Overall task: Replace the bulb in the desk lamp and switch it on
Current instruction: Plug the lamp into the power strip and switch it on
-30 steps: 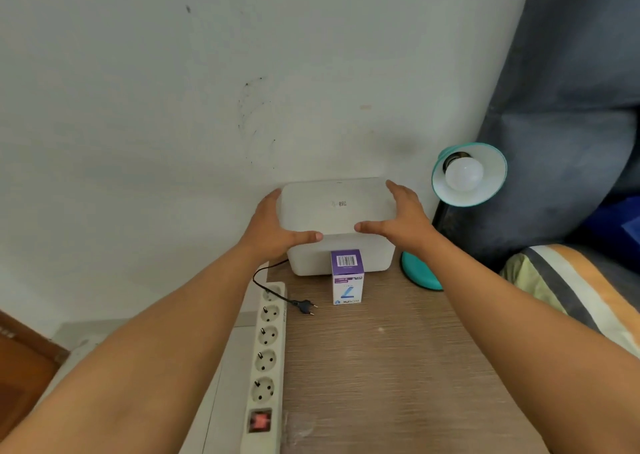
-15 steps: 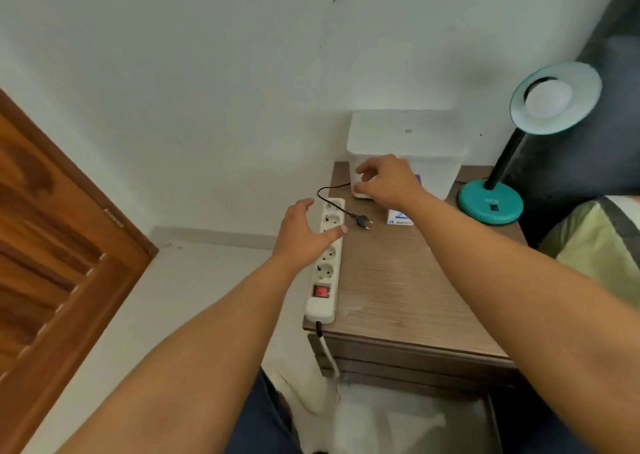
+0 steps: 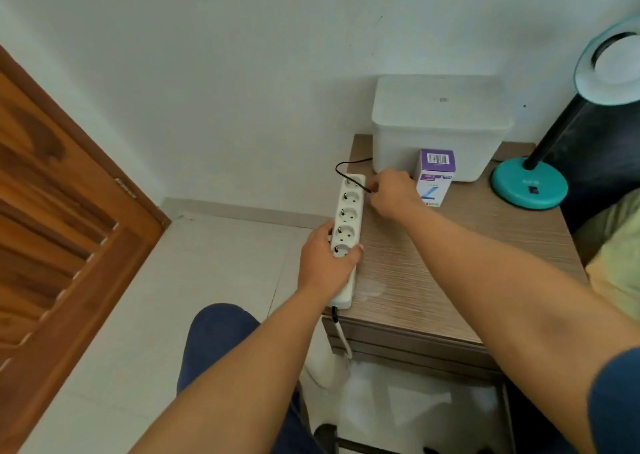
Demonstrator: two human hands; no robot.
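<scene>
A teal desk lamp (image 3: 530,185) stands at the table's far right, its shade (image 3: 609,69) tilted toward me with a white bulb (image 3: 620,60) in it. A white power strip (image 3: 348,218) lies along the table's left edge. My left hand (image 3: 325,259) grips its near end. My right hand (image 3: 393,190) pinches the lamp's black plug at the strip's far sockets; the plug itself is hidden by my fingers. Its black cord (image 3: 346,168) loops back toward the wall. A purple and white bulb box (image 3: 434,176) stands upright just right of my right hand.
A white lidded container (image 3: 440,124) sits against the wall behind the bulb box. The wooden bedside table (image 3: 450,266) has drawers below. A wooden door (image 3: 59,232) is at the left, bedding (image 3: 616,245) at the right, my knee (image 3: 221,342) below.
Both hands left the white container. My left hand dropped onto the power strip and closed on it. My right hand took the plug off the table. My view turned left and down.
</scene>
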